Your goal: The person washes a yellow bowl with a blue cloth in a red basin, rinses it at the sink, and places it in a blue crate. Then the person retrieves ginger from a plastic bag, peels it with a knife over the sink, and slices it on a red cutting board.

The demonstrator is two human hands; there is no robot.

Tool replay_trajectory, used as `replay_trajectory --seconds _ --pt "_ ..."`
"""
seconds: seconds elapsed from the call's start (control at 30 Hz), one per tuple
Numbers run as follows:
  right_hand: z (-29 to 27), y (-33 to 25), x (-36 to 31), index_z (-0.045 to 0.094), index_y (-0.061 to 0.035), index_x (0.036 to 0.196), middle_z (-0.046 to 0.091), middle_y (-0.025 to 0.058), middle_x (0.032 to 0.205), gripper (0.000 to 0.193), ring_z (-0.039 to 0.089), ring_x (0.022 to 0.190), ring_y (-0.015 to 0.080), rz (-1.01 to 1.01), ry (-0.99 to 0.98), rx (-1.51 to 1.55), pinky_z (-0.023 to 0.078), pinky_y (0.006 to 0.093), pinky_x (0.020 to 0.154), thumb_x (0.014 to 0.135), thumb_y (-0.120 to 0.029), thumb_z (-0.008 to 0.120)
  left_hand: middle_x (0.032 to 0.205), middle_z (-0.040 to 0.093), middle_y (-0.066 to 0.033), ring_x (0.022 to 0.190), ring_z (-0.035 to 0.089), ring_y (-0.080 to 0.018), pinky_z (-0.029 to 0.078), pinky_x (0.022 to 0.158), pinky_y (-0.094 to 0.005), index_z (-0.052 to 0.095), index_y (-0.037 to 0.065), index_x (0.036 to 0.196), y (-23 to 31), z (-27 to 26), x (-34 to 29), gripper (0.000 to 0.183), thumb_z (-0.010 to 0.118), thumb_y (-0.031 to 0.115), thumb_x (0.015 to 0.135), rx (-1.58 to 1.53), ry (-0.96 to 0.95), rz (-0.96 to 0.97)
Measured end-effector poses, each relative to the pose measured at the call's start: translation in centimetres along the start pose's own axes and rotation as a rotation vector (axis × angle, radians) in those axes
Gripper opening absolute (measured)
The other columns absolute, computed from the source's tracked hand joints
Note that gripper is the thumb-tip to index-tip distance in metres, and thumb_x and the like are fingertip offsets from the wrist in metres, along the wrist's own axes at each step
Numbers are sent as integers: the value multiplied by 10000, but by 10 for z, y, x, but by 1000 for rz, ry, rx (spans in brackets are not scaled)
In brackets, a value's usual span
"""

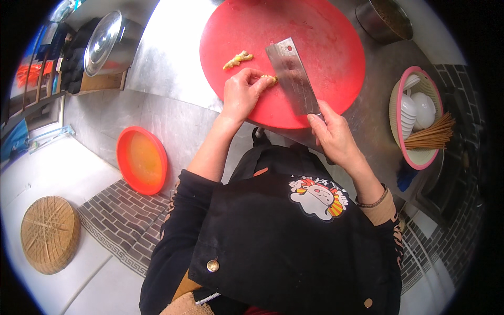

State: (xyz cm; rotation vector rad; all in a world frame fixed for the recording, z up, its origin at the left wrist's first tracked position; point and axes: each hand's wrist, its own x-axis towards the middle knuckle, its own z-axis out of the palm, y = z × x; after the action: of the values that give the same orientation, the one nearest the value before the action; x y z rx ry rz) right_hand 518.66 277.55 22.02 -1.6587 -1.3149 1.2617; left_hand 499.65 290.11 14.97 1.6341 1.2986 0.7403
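Note:
A round red cutting board (331, 42) lies in front of me on the metal counter. My right hand (334, 134) is closed round the handle of a wide cleaver (294, 79), its blade slanting up and to the left over the board. Against the board, my left hand (244, 92) pinches a small knobbly yellowish piece of ginger (270, 78), mostly covered by the fingers, close to the blade's left side. Another piece of ginger (238, 60) lies loose on the board, just beyond my left hand.
At the right stands a pink-rimmed basket (394, 113) with white bowls (423, 110) and wooden chopsticks (433, 134). A metal pot (386, 21) is at the far right, a lidded pot (103, 43) at the far left. Lower left are a red basin (142, 160) and a woven basket (50, 234).

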Motion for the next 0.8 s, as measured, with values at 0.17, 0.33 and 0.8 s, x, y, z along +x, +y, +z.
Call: replay_trajectory --seconds 0.17,0.33,0.8 --pt "1 -3 5 505 28 1069 583 138 694 227 578 599 198 28 -24 -60 464 330 588 923 -145 509 735 687 -123 676 670 -171 518 635 -305 668 -12 852 0 -1 3 250 739 214 771 -18 -14 -25" --pt "-6 -15 9 483 -7 950 504 37 636 174 509 491 101 234 -138 135 416 259 461 945 -181 466 732 684 -108 662 668 -195 510 616 -319 673 28 842 -4 2 2 259 740 266 765 41 5 -9" --pt "-8 -31 28 484 -15 1060 482 4 618 232 479 454 83 308 -237 29 395 225 440 957 -212 417 729 668 -102 656 653 -230 497 599 -342 643 45 820 -10 4 1 262 734 284 763 83 13 64"
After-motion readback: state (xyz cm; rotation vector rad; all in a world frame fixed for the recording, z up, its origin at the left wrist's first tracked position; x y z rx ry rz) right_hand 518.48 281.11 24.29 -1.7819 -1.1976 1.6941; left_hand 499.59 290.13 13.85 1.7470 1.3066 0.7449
